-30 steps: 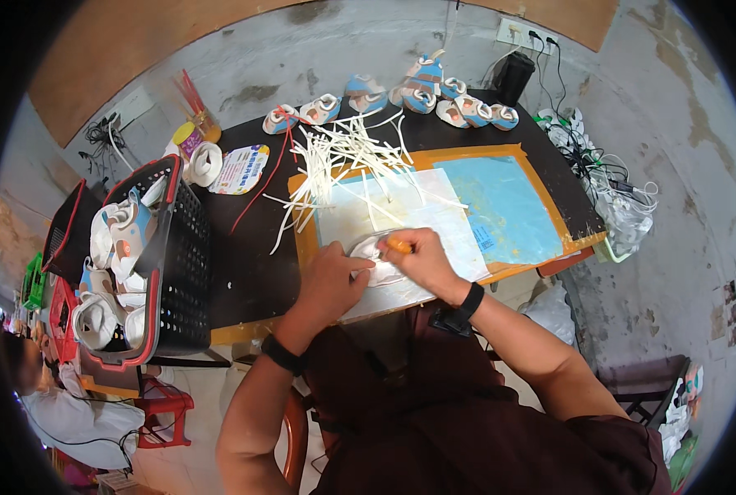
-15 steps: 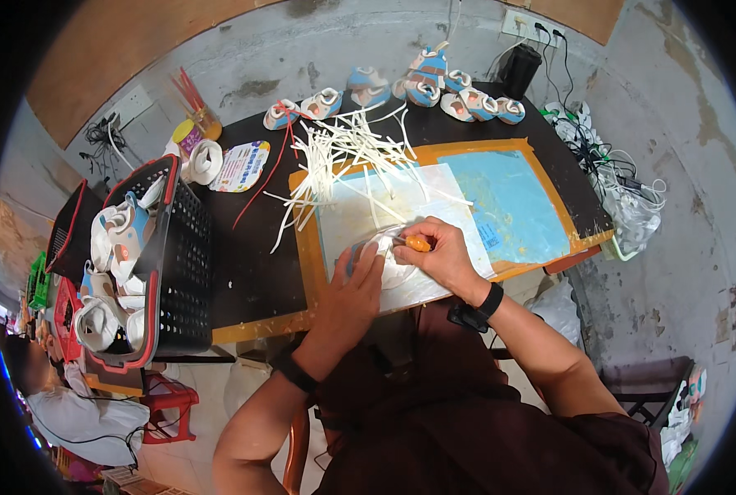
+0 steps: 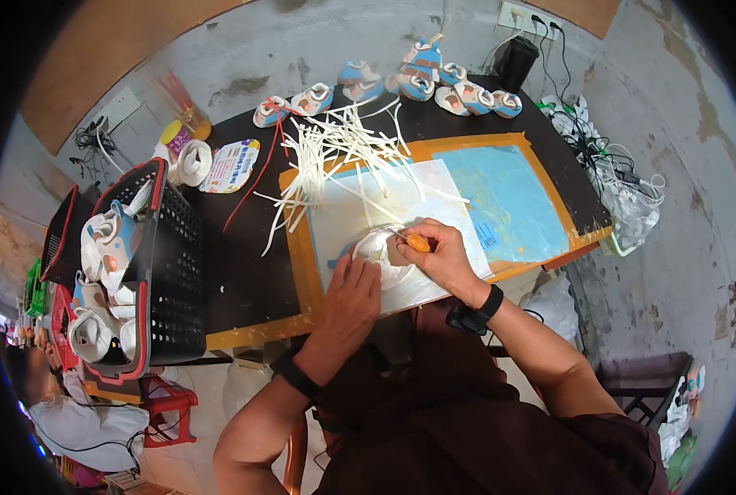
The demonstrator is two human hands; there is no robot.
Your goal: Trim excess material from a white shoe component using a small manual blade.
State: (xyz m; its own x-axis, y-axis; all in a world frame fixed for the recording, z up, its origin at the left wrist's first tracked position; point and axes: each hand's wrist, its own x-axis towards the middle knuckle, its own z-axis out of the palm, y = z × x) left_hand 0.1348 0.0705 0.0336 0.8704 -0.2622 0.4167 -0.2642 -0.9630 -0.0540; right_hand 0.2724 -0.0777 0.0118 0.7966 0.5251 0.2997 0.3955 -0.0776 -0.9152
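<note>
A small white shoe upper (image 3: 393,272), with a blue-grey part showing at its left, lies on the white sheet (image 3: 445,216) in front of me. My left hand (image 3: 350,294) grips its near left edge with bent fingers, the thumb being hidden. In the fingers of my right hand (image 3: 444,257) is an awl-like tool (image 3: 417,242) with an orange handle. Its thin metal shaft points left to the upper's far edge; I cannot tell whether the tip is in the material. Just beyond lies a loose heap of narrow white strips (image 3: 343,153).
Small blue, white and tan shoes (image 3: 473,97) line the table's far edge. At the left stands a black basket (image 3: 178,272) with shoe uppers inside. A red cord (image 3: 252,191), a round card (image 3: 229,165) and a jar with red sticks (image 3: 195,124) lie between. A person in white sits far left.
My left fingers have drawn back toward me and bent, uncovering more of the white upper. My right hand keeps the tool in nearly the same place. The view has shifted slightly.
</note>
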